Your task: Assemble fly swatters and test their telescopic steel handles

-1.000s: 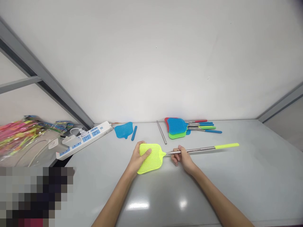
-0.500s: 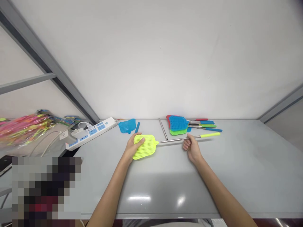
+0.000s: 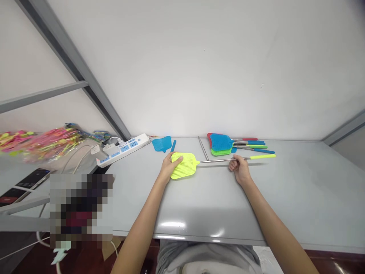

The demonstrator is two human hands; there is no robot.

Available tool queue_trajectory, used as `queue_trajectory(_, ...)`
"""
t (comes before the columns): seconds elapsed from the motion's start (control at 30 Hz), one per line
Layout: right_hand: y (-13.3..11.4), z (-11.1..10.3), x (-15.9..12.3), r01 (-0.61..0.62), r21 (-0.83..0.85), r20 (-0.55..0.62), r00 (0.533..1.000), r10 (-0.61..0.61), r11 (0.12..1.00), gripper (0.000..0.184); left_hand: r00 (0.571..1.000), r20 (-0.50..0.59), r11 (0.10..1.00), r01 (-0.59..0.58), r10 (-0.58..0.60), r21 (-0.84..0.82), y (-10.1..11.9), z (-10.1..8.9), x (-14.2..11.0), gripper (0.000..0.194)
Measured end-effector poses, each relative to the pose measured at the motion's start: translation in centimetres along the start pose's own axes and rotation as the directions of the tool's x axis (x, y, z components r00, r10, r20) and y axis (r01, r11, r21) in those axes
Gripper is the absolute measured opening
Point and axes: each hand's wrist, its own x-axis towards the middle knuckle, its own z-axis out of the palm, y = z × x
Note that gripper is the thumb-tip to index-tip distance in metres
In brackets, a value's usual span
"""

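A yellow-green fly swatter [image 3: 186,166] is held level above the table, its perforated head to the left and its yellow grip to the right. My left hand [image 3: 169,167] is closed on the left edge of the head, thumb on top. My right hand [image 3: 240,169] is closed around the metal rod near the grip, fingers curled. Behind it lies a pile of fly swatters [image 3: 221,142] in blue, green and red. A loose metal rod [image 3: 203,148], a blue swatter head [image 3: 162,144] and a blue handle grip [image 3: 173,146] lie near the wall.
A white power strip [image 3: 125,149] with plugs and cables lies at the table's back left. Plastic-wrapped colourful items [image 3: 57,142] are beyond the grey metal frame [image 3: 85,83]. A pixelated patch hides the lower left. The grey table [image 3: 299,190] extends to the right.
The camera view has shifted, so the scene sits farther right and higher. Both hands keep their hold on the yellow-green fly swatter, with little other change.
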Motion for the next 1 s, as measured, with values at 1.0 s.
queue_trajectory(1.0, 0.4, -0.2, -0.4, 0.133, -0.070, 0.095, 0.987, -0.127, 0.989, 0.033, 0.956, -0.197, 0.944, -0.156, 0.218, 0.290, -2.0, -0.1, 1.0, 0.042)
